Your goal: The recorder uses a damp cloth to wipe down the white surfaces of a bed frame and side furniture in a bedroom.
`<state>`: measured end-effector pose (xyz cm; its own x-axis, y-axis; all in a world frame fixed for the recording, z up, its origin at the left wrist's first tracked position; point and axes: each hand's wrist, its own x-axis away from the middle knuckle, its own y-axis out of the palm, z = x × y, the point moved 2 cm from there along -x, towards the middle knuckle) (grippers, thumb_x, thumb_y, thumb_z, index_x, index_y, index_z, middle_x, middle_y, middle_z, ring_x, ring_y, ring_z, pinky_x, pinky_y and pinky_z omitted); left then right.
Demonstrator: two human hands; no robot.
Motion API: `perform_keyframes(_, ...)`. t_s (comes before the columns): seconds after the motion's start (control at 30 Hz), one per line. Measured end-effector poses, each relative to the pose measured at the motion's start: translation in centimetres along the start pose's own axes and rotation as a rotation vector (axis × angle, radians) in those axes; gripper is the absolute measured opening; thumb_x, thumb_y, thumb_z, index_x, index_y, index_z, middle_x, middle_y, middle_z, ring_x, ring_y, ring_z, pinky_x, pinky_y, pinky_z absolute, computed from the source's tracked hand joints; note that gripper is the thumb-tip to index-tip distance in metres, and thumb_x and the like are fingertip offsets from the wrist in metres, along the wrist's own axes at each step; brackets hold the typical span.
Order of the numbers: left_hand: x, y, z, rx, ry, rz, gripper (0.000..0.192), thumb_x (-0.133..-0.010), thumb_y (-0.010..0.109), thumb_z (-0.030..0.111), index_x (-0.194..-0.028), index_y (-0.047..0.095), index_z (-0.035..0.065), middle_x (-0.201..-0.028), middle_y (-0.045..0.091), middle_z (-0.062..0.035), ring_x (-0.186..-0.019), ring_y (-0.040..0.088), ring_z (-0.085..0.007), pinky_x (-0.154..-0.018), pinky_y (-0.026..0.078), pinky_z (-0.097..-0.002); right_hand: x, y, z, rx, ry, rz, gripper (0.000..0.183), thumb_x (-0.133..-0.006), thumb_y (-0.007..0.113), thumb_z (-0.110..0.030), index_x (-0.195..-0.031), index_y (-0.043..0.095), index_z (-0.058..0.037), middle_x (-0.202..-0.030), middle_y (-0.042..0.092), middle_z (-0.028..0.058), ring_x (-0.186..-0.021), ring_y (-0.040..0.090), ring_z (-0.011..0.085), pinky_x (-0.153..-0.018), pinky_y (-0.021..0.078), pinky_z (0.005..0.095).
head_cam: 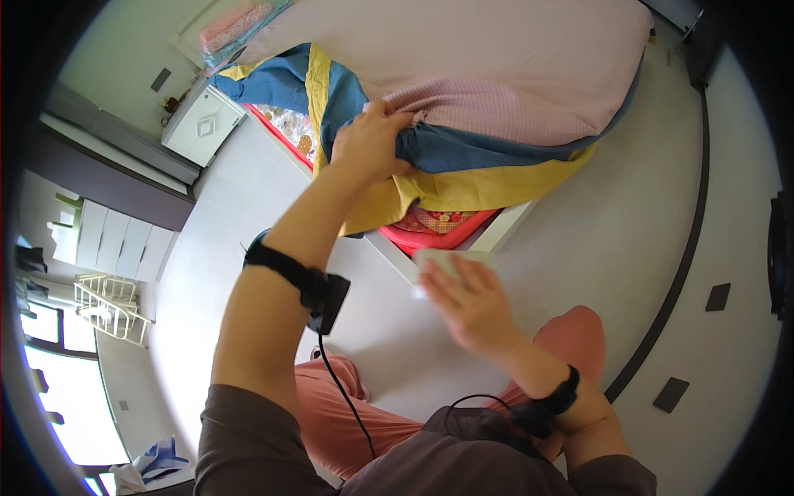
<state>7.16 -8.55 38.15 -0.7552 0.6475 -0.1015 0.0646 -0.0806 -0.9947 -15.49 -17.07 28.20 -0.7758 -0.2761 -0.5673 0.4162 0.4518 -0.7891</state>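
Note:
At the near corner of the bed, my left hand (369, 142) grips a bunched fold of the bed cover, fingers over the pink fabric and thumb at the blue. The cover has a pink top (496, 62), a blue band (471, 149) and a yellow border (515, 186). Its edge is raised, baring a red-edged patterned mattress or pad (443, 226) beneath. Lower down, my right hand (471, 304) is blurred, its fingers extended over the pale corner of the bed frame (453, 257). Whether it touches the frame I cannot tell.
Folded pink and blue textiles (239, 28) lie at the bed's far left. A white bedside cabinet (205, 124) stands beside it. Further left are a drawer unit (124, 242) and a cream metal rack (111, 307). My legs (347, 421) are over the grey floor (397, 366).

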Motion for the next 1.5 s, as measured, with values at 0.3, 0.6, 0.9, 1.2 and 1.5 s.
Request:
perform_keyframes(0.3, -1.8, -0.1, 0.2, -0.089, -0.085, -0.016, 0.075, -0.048, 0.085, 0.026, -0.119, 0.059, 0.0271, -0.114, 0.053, -0.0043, -0.112, 0.049, -0.0271, -0.090, 0.043, -0.0438, -0.1, 3.7, -1.5, 0.079, -0.136, -0.111, 0.037, -0.077, 0.054, -0.016, -0.114, 0.058, -0.0087, -0.126, 0.052, 0.0078, -0.114, 0.048, 0.0294, -0.094, 0.0401, 0.0415)
perform_keyframes(0.6, -1.7, 0.5, 0.9, 0.007, -0.084, 0.047, 0.073, -0.046, 0.084, 0.023, -0.115, 0.061, 0.0167, -0.107, 0.055, -0.0082, -0.107, 0.052, -0.0284, -0.090, 0.043, -0.0367, 2.9, -2.2, 15.0, -0.011, 0.115, 0.257, 0.030, -0.073, 0.059, 0.002, -0.100, 0.065, -0.0081, -0.112, 0.063, 0.0035, -0.106, 0.055, 0.0307, -0.091, 0.0438, 0.0424)
perform_keyframes(0.9, -2.3, 0.6, -0.3, -0.079, -0.129, -0.017, 0.072, -0.044, 0.085, 0.024, -0.113, 0.063, 0.0237, -0.107, 0.056, -0.0043, -0.109, 0.052, -0.0253, -0.089, 0.045, -0.0381, 4.4, 1.6, 3.4, -0.243, -0.110, 0.142, 0.032, -0.077, 0.060, -0.012, -0.110, 0.061, -0.0151, -0.126, 0.054, -0.0029, -0.117, 0.046, 0.0241, -0.092, 0.0414, 0.0423)
perform_keyframes(1.2, -2.4, 1.0, 0.9, -0.093, -0.102, 0.021, 0.071, -0.044, 0.085, 0.021, -0.112, 0.063, 0.0145, -0.106, 0.056, -0.0102, -0.103, 0.054, -0.0300, -0.088, 0.045, -0.0365, 1.8, -0.1, 7.5, 0.194, 0.068, 0.184, 0.033, -0.077, 0.056, -0.011, -0.109, 0.058, -0.0021, -0.114, 0.058, 0.0090, -0.101, 0.053, 0.0298, -0.081, 0.0414, 0.0430)
perform_keyframes(1.5, -1.8, 0.4, 0.6, -0.134, -0.122, 0.001, 0.069, -0.050, 0.082, 0.019, -0.115, 0.061, 0.0222, -0.109, 0.054, -0.0065, -0.110, 0.051, -0.0266, -0.089, 0.045, -0.0393, 2.0, 0.1, 7.1, -0.062, -0.027, 0.203, 0.025, -0.079, 0.055, -0.013, -0.102, 0.063, -0.0094, -0.116, 0.059, 0.0032, -0.107, 0.053, 0.0257, -0.090, 0.0409, 0.0410)
